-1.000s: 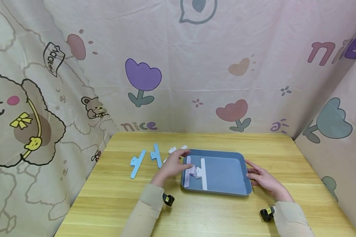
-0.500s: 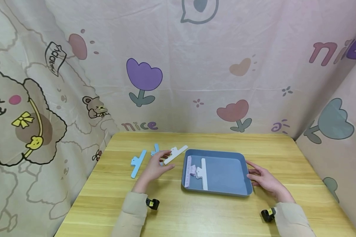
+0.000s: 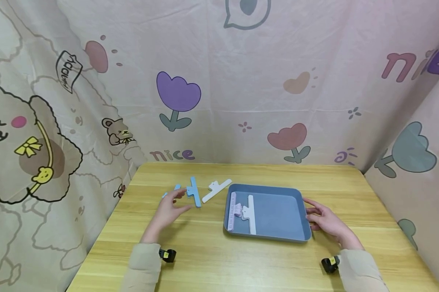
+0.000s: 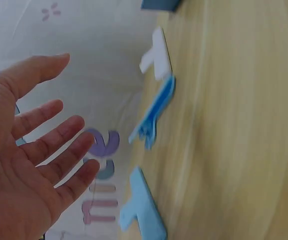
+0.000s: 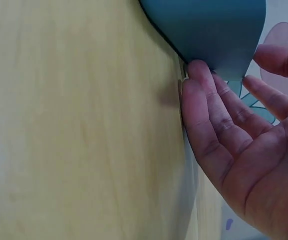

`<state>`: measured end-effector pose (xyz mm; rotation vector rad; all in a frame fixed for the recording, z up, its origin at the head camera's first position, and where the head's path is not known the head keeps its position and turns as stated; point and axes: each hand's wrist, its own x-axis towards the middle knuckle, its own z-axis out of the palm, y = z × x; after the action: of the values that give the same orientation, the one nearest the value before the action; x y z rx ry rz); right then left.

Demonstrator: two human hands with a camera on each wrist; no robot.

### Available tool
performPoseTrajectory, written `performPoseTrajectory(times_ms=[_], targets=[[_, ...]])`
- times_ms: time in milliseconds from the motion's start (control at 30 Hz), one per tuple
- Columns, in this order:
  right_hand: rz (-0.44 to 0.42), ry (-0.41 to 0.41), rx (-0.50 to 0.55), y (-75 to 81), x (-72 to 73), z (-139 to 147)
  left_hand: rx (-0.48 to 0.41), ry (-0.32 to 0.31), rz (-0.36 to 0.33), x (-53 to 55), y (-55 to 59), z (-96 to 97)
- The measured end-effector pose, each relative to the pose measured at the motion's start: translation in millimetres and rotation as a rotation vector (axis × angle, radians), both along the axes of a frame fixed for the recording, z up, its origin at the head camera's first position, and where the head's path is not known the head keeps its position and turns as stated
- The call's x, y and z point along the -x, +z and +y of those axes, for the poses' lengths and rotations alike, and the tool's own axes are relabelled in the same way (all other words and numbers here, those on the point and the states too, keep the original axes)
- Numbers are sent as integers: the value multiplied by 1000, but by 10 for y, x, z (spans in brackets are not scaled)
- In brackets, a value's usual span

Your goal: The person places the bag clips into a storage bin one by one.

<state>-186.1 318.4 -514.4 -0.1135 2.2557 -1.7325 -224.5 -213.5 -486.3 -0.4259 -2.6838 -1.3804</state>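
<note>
My left hand [image 3: 167, 211] hovers with spread, loosely bent fingers over the leftmost light blue clip [image 3: 177, 187], hiding most of it in the head view. Nothing is in its grasp. The left wrist view shows that clip [image 4: 146, 210] whole on the wood. Just right of the fingers lies a second blue clip [image 3: 194, 192], then a white clip [image 3: 217, 190] set diagonally. My right hand [image 3: 327, 222] rests its fingertips against the right side of a blue-grey tray [image 3: 281, 215]. Inside the tray, at its left, lie a lilac clip [image 3: 232, 213] and a white clip [image 3: 251, 219].
The wooden table [image 3: 205, 259] ends at a printed fabric backdrop [image 3: 219, 134] behind, with more fabric along both sides. Small black wrist cameras sit at both sleeves, the left one [image 3: 168, 255] low over the wood.
My left hand has left the tray's left side, where the lilac clip lies, and moved left past the white and blue clips to the leftmost one. The right hand has stayed at the tray.
</note>
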Motion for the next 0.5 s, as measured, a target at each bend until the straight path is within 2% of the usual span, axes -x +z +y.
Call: performPoseTrajectory(times_ms=[300, 500], targets=[[-33, 11, 55, 11, -2, 9, 39, 82, -7, 16, -36, -359], [-39, 17, 54, 8, -2, 2, 79, 114, -60, 72, -69, -516]])
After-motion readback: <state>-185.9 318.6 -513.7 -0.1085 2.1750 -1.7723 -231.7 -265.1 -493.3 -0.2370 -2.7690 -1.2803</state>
